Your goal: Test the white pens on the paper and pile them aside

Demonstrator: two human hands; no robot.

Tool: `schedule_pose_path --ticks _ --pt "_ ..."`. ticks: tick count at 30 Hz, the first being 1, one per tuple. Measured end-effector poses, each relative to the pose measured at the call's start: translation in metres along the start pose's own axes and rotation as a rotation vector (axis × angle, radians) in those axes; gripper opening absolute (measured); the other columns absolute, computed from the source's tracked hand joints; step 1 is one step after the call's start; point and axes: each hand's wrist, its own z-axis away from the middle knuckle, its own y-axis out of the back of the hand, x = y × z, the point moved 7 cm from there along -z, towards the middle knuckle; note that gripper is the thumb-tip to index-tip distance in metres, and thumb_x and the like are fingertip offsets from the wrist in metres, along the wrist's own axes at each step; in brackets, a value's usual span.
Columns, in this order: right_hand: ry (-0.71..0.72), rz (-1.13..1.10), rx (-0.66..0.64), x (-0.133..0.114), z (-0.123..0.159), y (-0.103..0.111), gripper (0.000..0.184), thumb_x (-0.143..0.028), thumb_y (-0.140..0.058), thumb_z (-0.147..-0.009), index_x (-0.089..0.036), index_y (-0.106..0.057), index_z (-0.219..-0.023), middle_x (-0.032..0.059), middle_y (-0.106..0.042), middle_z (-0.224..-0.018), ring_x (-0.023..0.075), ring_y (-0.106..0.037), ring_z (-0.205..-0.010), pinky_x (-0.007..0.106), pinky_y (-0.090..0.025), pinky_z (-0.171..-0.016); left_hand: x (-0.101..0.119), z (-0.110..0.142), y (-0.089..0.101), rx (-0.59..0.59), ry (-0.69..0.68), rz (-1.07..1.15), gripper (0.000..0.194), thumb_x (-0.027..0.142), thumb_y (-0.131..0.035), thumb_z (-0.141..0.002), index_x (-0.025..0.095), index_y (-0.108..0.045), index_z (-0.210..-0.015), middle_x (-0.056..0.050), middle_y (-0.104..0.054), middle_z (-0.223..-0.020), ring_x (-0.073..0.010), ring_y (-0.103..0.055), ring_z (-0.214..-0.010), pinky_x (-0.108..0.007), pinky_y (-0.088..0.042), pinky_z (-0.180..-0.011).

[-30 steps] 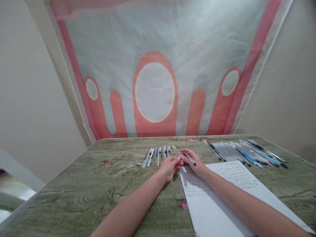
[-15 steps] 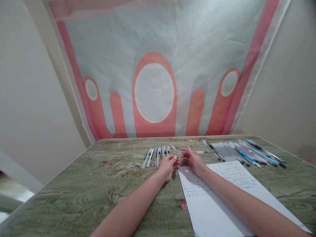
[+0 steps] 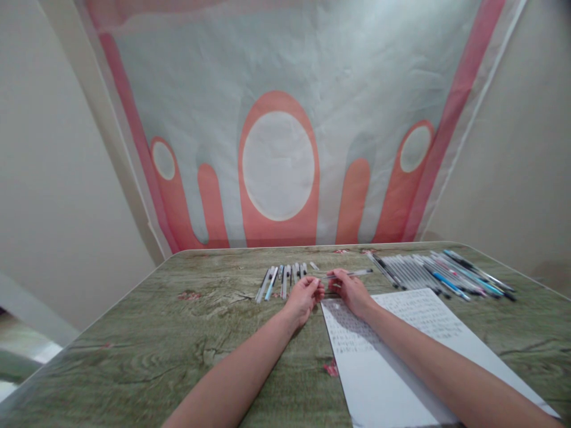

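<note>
My right hand (image 3: 350, 291) is closed round a clear pen (image 3: 360, 273). The pen points to the right, its dark end slightly raised. Close beside it, my left hand (image 3: 307, 297) is pinched, thumb against fingers; what it holds, if anything, is too small to make out. Just beyond my left hand lies a row of short pen-like pieces (image 3: 271, 284), white, blue and black, some partly hidden by the hand. A small whitish piece (image 3: 314, 266) lies apart from them. Under my right wrist is a sheet of paper (image 3: 379, 386) with handwriting on its upper part.
A spread of many pens (image 3: 404, 270), mostly clear with some blue, pink and black, lies at the right back of the wood-patterned table (image 3: 134, 356). Behind the table's far edge hangs a grey and red printed sheet (image 3: 200, 95). Walls stand on both sides.
The fingers of my right hand have closed round the pen, which has tilted so its right end sits higher. My left hand stays almost in place.
</note>
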Motion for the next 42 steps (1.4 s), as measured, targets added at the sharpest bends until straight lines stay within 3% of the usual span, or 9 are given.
schedule_pose_path --ticks 38,42 --pt "0.036 0.210 -0.062 0.0003 0.0025 -0.0030 0.033 -0.047 -0.059 -0.070 -0.016 -0.065 -0.082 0.0006 -0.058 -0.066 0.0123 -0.049 -0.062 0.024 -0.039 -0.059 -0.0008 0.0008 0.0008 -0.004 0.031 -0.012 0.015 0.022 -0.065 -0.069 0.013 -0.054 -0.072 0.000 -0.057 -0.063 -0.0047 -0.051 -0.054 -0.017 -0.043 -0.056" --pt "0.039 0.193 -0.069 -0.0022 0.0042 -0.0077 0.033 -0.048 -0.058 -0.070 -0.017 -0.063 -0.083 -0.0006 -0.057 -0.065 0.0116 -0.049 -0.060 0.024 -0.039 -0.059 0.0008 0.0016 -0.0015 0.010 0.012 -0.051 0.018 0.028 -0.063 -0.070 0.012 -0.056 -0.075 -0.001 -0.058 -0.067 -0.0054 -0.052 -0.056 -0.018 -0.043 -0.058"
